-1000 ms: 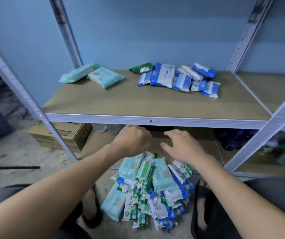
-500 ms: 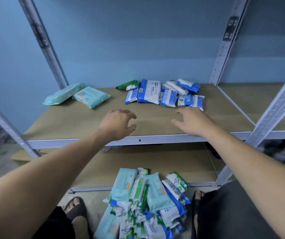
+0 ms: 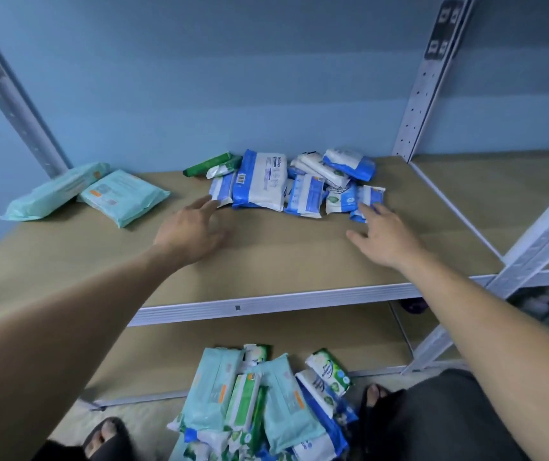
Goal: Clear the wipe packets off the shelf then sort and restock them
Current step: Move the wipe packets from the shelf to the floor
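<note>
Both hands have reached deeper over the brown board shelf (image 3: 266,261) since half a second ago. The left hand (image 3: 190,231) and right hand (image 3: 384,236), fingers extended and holding nothing, now touch the edges of the blue-and-white plastic wipe packets (image 3: 294,184); a mixed heap of packets (image 3: 260,407) lies on the floor.

Packet, shelf and wall colours
Shelf board (image 3: 299,254) plain tan; wall (image 3: 233,78) flat blue; upright (image 3: 422,94) pale grey with rows of punched holes. Blue-and-white packets (image 3: 261,181) with small print; mint packets (image 3: 123,196) with orange patches; dark green packet (image 3: 208,164). Floor pile (image 3: 260,404) mixes mint, green and blue-white, some with leaf prints. Sandals (image 3: 107,437) black.
</note>
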The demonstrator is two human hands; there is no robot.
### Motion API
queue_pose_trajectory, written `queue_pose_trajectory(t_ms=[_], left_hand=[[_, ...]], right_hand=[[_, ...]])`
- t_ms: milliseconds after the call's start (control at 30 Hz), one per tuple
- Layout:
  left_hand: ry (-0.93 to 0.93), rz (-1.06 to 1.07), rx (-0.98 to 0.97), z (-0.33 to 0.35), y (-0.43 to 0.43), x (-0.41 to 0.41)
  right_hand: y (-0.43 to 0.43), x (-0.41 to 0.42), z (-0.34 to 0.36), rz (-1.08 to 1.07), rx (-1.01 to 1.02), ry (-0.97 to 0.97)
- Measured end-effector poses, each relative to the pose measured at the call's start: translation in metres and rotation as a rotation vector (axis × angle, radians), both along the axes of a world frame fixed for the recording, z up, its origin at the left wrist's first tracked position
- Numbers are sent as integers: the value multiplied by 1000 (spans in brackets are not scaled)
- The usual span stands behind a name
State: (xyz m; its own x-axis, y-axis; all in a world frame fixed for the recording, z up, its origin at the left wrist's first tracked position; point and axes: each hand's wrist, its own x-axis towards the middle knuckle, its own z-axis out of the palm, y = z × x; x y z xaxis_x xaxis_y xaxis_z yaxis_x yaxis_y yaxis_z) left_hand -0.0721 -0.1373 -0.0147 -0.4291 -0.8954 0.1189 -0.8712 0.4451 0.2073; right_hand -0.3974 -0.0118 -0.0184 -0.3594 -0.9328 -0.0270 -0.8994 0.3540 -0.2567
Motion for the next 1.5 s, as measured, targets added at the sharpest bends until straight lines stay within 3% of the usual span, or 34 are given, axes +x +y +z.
queue_pose_trajectory(t_ms=[233,500,733,1000,1233,1367,1500], left_hand=[[242,92,80,-21,-34,-36],[351,174,60,-26,-58,-47],[445,233,61,-28,-58,-45],[384,290,-45,-24,-52,-22],[243,347,43,-18,-47,-21],[131,302,85,-16,-40,-12],[149,300,124,-13,-14,0]], right_hand=[[-25,-23,-21,-37,-27,-10],[-36,-32,-32,-103,-261,-104],[-19,-31,-33,-163,-470,-39],[-7,-28,-36,-207,-467,10],[3,-31,-52,-165,-359,165],[17,-26,-50,-166,-354,172],[31,-14,-48,-126,-395,140]])
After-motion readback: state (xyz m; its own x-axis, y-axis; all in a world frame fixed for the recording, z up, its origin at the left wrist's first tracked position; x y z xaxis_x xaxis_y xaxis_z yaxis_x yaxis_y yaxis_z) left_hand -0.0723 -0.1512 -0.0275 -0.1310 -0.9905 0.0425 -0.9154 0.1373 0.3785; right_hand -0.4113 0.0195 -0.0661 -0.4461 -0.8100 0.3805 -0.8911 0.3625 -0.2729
